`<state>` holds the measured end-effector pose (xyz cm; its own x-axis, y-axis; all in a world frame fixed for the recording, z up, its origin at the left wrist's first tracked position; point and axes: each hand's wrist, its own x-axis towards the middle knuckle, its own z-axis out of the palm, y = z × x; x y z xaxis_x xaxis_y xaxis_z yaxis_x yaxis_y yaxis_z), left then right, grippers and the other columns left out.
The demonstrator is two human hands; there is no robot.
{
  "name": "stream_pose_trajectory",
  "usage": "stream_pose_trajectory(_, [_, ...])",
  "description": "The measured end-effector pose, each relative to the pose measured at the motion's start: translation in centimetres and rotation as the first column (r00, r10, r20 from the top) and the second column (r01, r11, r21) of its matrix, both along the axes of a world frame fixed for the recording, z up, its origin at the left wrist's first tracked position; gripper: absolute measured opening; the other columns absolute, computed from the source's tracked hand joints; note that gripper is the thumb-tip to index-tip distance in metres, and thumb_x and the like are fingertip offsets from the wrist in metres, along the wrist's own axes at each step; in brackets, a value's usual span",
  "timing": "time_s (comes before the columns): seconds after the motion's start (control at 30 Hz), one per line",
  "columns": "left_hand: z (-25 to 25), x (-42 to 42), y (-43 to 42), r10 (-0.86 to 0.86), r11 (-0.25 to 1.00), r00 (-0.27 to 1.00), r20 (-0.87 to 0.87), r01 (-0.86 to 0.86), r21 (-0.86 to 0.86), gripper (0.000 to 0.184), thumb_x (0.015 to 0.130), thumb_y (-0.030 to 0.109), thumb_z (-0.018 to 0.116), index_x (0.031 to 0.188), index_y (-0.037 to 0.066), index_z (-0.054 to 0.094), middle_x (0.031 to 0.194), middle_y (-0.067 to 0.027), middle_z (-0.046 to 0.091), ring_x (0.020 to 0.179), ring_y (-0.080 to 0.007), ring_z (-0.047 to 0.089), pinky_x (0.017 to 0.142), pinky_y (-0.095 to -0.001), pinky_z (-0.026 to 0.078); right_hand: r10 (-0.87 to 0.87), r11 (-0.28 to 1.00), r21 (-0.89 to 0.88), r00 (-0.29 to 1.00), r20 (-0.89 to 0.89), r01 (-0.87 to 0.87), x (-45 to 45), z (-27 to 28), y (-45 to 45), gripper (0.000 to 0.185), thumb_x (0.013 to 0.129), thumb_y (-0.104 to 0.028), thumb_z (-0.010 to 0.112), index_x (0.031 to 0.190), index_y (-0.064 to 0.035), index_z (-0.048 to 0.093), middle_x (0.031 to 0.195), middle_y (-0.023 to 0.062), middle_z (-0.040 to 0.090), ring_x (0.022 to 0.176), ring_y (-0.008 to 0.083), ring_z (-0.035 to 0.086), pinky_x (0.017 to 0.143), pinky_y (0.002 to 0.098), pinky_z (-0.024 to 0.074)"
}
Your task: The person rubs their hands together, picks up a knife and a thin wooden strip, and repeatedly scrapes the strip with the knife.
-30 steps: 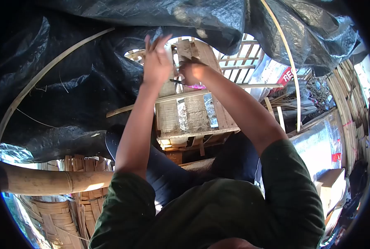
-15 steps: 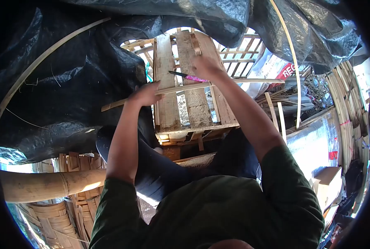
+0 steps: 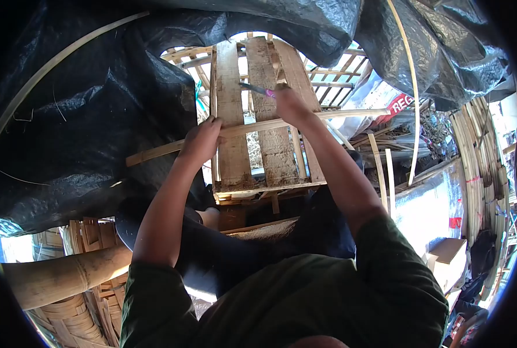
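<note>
A long bamboo strip (image 3: 249, 127) lies crosswise over the slatted wooden table (image 3: 278, 152) in front of me. Toward its left end, my left hand (image 3: 203, 141) is closed around the strip. My right hand (image 3: 292, 107) grips the pink handle of a knife (image 3: 255, 89) just above the strip. The dark blade points left over the table slats, apart from the strip. The fingers of my right hand hide most of the handle.
Black plastic sheeting (image 3: 107, 110) hangs at the left and top. Two thin strips (image 3: 379, 168) stand right of the table, near a white sack with red print (image 3: 380, 95). A thick bamboo pole (image 3: 67, 275) juts in at lower left, and bundled bamboo (image 3: 473, 168) stands at right.
My right hand has taken hold of the knife that lay on the table, and its blade has lifted. My left hand has closed on the bamboo strip, which has shifted slightly left.
</note>
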<state>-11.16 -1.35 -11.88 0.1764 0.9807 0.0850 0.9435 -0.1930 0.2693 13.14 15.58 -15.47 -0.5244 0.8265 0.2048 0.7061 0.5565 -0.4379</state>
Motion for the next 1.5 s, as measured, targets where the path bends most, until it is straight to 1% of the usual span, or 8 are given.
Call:
stream_pose_trajectory(0.23, [2.4,1.4,-1.7,-0.041,0.984,0.992,-0.118,0.061,0.168,0.016,0.094,0.017,0.061,0.104,0.005,0.062,0.102,-0.0136,0.065,0.093,-0.0322,0.068,0.074,-0.0442,0.055,-0.301,0.954,-0.087,0.903,-0.306,0.288,5.1,4.0,-7.7,0.013,0.094,-0.009,0.059,0.098,0.0025,0.060,0.079,0.0219,0.067,0.071,0.0390,0.066,0.062,0.0455,0.0500])
stream_pose_trajectory(0.3, [4.1,2.1,-2.0,0.092,0.989,0.995,-0.033,-0.095,-0.115,0.020,0.092,0.016,0.062,0.110,0.007,0.064,0.105,-0.0155,0.067,0.092,-0.0359,0.067,0.079,-0.0462,0.054,-0.331,0.943,-0.117,0.837,-0.436,0.311,6.6,3.2,-8.9,0.022,0.091,-0.019,0.069,0.099,0.0010,0.062,0.074,0.0131,0.066,0.063,0.0252,0.065,0.057,0.0387,0.0479])
stream_pose_trajectory(0.67, [8.7,6.1,-3.2,-0.227,0.935,0.956,0.185,0.161,0.317,0.023,0.088,0.009,0.067,0.111,0.007,0.070,0.095,-0.0098,0.068,0.088,-0.0296,0.068,0.075,-0.0396,0.056,-0.259,0.964,0.062,0.966,-0.010,0.260,6.5,-0.3,-9.1,0.022,0.084,-0.027,0.073,0.102,-0.0144,0.071,0.081,0.0180,0.069,0.077,0.0397,0.068,0.068,0.0492,0.0534])
stream_pose_trajectory(0.8, [12.2,9.7,-8.2,-0.558,0.829,0.401,0.727,0.315,0.462,0.028,0.082,0.004,0.071,0.110,0.006,0.073,0.084,-0.0081,0.070,0.072,-0.0210,0.068,0.064,-0.0324,0.055,-0.302,0.946,0.116,0.953,-0.015,0.302,5.9,-1.3,-8.9,0.019,0.081,-0.024,0.073,0.099,-0.0172,0.072,0.076,0.0152,0.069,0.074,0.0375,0.068,0.065,0.0480,0.0535])
stream_pose_trajectory(0.97, [15.1,13.2,-8.8,-0.845,0.514,0.010,0.535,0.296,0.805,0.021,0.090,0.004,0.062,0.105,0.014,0.071,0.075,-0.0013,0.059,0.066,-0.0159,0.063,0.045,-0.0268,0.041,-0.327,0.932,0.157,0.945,-0.022,0.326,5.7,-1.9,-8.8,0.018,0.079,-0.022,0.073,0.097,-0.0200,0.072,0.074,0.0128,0.069,0.071,0.0348,0.069,0.061,0.0461,0.0532])
stream_pose_trajectory(1.03, [16.0,13.3,-7.9,-0.911,0.322,-0.120,0.395,0.392,0.862,0.057,0.093,0.045,0.064,0.144,0.022,0.053,0.105,-0.0077,0.068,0.074,-0.0260,0.065,0.050,-0.0348,0.051,-0.338,0.930,0.153,0.941,-0.004,0.334,5.7,-1.9,-8.8,0.019,0.078,-0.022,0.073,0.097,-0.0203,0.072,0.074,0.0124,0.069,0.070,0.0344,0.069,0.061,0.0461,0.0533])
stream_pose_trajectory(1.3, [14.5,13.1,-10.3,-0.727,0.634,0.483,0.488,0.197,0.748,0.022,0.080,0.005,0.063,0.101,0.013,0.064,0.089,-0.0033,0.066,0.076,-0.0242,0.065,0.044,-0.0296,0.050,-0.328,0.937,0.119,0.944,-0.011,0.327,5.8,-2.0,-8.7,0.023,0.078,-0.022,0.073,0.101,-0.0216,0.072,0.074,0.0116,0.069,0.072,0.0349,0.069,0.064,0.0465,0.0537])
stream_pose_trajectory(1.5, [14.8,13.0,-10.3,-0.802,0.561,0.388,0.455,0.224,0.797,0.014,0.089,0.004,0.057,0.087,0.018,0.056,0.086,-0.0056,0.063,0.077,-0.0262,0.063,0.047,-0.0314,0.049,-0.308,0.939,0.152,0.951,-0.025,0.308,5.7,-1.8,-8.8,0.014,0.081,-0.026,0.075,0.092,-0.0186,0.070,0.073,0.0118,0.069,0.070,0.0344,0.069,0.060,0.0464,0.0525])
